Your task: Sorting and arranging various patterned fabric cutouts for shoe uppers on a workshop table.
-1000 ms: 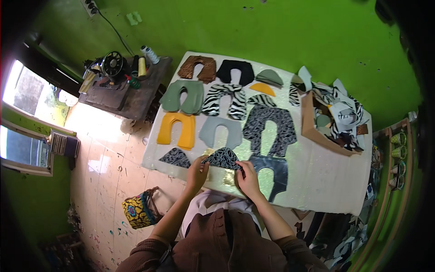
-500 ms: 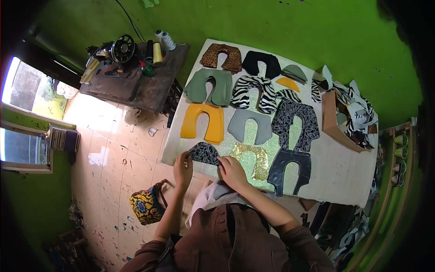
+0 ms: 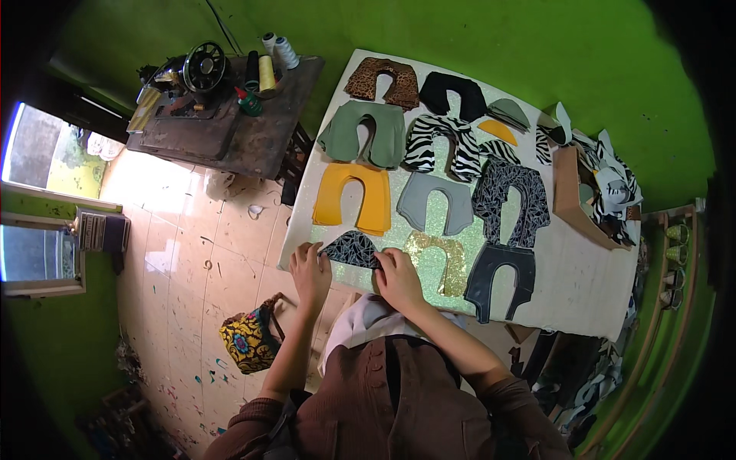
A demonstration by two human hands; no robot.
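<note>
A half-round piece of black material with a grey line pattern (image 3: pixel 350 250) is stretched level at the table's near edge. My left hand (image 3: pixel 310 274) pinches its left corner, and my right hand (image 3: pixel 399 282) grips the right corner. Beyond it lies a stack of yellow U-shaped pieces (image 3: pixel 328 199). A gold glitter U-shaped piece (image 3: pixel 452 268) is just right of my right hand, with a dark, leather-like one (image 3: pixel 483 280) beside it. Farther back are a grey U-shaped piece (image 3: pixel 414 201) and a U-shaped stack (image 3: pixel 533 192) in the same line pattern.
The table (image 3: pixel 583 284) also bears green (image 3: pixel 337 134), zebra (image 3: pixel 422 142), leopard (image 3: pixel 360 80) and black (image 3: pixel 437 90) stacks, plus a cardboard box (image 3: pixel 569 192) of scraps. A sewing machine (image 3: pixel 184 70) stands at the back left. A patterned bag (image 3: pixel 249 337) is down on the left.
The view has shifted slightly, so the table sits a little higher and farther right. Both hands still hold the half-round piece, which stays near the table's front edge.
</note>
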